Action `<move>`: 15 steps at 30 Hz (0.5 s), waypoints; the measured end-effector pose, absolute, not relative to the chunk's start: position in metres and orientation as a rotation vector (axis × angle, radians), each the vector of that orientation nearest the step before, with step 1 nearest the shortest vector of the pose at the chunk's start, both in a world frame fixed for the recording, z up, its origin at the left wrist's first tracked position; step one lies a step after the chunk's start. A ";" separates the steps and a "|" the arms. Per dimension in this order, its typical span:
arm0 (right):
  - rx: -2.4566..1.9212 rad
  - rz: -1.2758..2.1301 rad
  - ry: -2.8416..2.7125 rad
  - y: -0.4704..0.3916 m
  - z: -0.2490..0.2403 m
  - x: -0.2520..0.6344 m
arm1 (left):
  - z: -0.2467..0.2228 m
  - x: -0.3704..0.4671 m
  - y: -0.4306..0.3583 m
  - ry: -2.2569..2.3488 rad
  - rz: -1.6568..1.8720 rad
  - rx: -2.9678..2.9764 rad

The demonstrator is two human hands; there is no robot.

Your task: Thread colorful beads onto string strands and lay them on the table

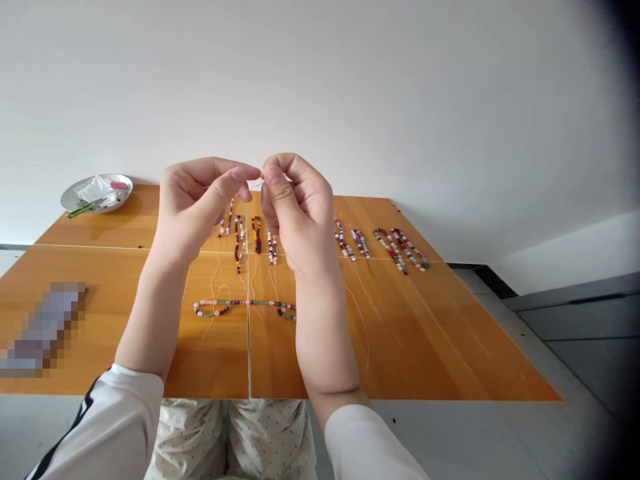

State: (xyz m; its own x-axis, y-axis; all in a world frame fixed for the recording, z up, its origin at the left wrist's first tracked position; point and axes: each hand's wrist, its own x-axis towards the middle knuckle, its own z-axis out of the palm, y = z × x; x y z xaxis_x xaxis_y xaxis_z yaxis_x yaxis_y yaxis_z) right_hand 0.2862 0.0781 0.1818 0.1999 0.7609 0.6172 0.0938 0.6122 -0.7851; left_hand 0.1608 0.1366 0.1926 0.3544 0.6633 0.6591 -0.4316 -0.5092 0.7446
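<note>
Raised over the table's far half, my left hand (203,200) and my right hand (297,207) meet at the fingertips. Each has thumb and forefinger pinched together. Between them shows a fine, pale thread (257,183), partly hidden by the fingers. Beneath the hands, a bead strand (260,303) of pink, green and dark beads lies across the table, its right end covered by my right forearm. Behind the hands lie several looped bead strands, among them a red, yellow and green one (257,235) and a multicoloured one (391,251) to the right.
On the wooden table (425,347), a plate (67,193) at the far left holds clear plastic, a pink item and green-handled scissors or a similar tool. A blurred-out rectangular object (47,333) lies at the left. Loose orange threads (357,307) trail toward me. A wall stands behind.
</note>
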 end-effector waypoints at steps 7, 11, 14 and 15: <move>-0.828 0.510 -1.303 0.074 0.183 0.286 | 0.193 0.160 0.135 0.160 1.350 1.683; -0.807 0.545 -1.309 0.072 0.184 0.287 | 0.191 0.163 0.138 0.126 1.319 1.637; -0.792 0.569 -1.316 0.072 0.185 0.287 | 0.192 0.163 0.135 0.248 1.281 1.613; -0.789 0.577 -1.320 0.072 0.185 0.286 | 0.192 0.162 0.133 0.287 1.267 1.606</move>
State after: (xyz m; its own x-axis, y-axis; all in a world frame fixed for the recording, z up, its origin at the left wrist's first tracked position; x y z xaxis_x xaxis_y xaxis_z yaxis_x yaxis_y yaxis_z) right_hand 0.2863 0.0722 0.1849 0.1757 0.7639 0.6210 0.0631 0.6208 -0.7815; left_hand 0.1625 0.1334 0.1920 0.4167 0.6990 0.5812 -0.3806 -0.4464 0.8098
